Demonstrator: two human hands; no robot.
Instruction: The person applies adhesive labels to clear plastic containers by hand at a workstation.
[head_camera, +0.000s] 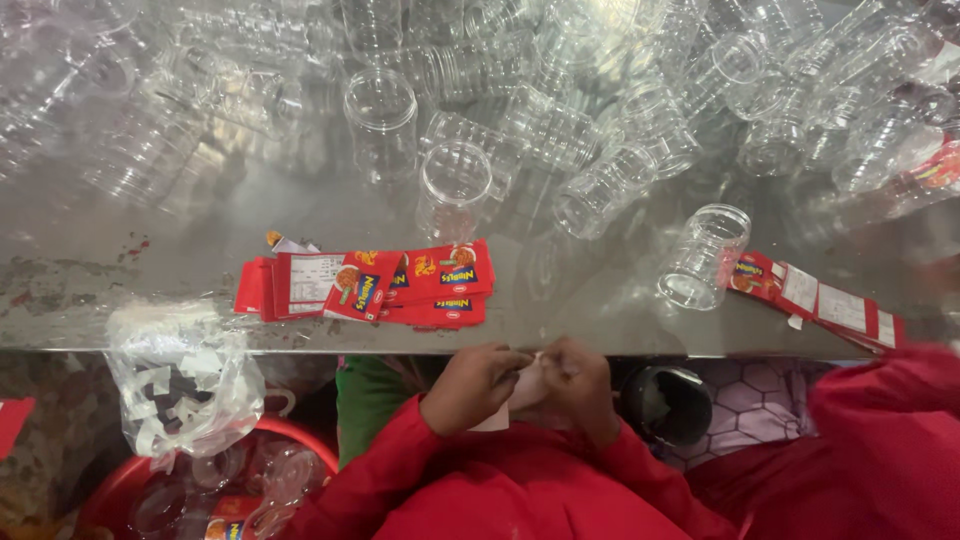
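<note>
I see a fan of red labels (375, 287) at centre frame on the steel worktop (150, 260), more red labels (820, 305) at right. Clear empty jars (455, 185) crowd the upper frame. At bottom centre my left hand (470, 385) and right hand (580, 385) pinch a white paper slip (528, 385) together, below the worktop edge.

Jars (560, 110) heaped at the back of the table (130, 250), labels (375, 285) stacked in front of them near the edge. One jar (703, 257) on its side to the right, more labels (825, 305) just beside it. Both hands (530, 385) together below the edge, bag (180, 375) to the left, tub (120, 485) under it.
</note>
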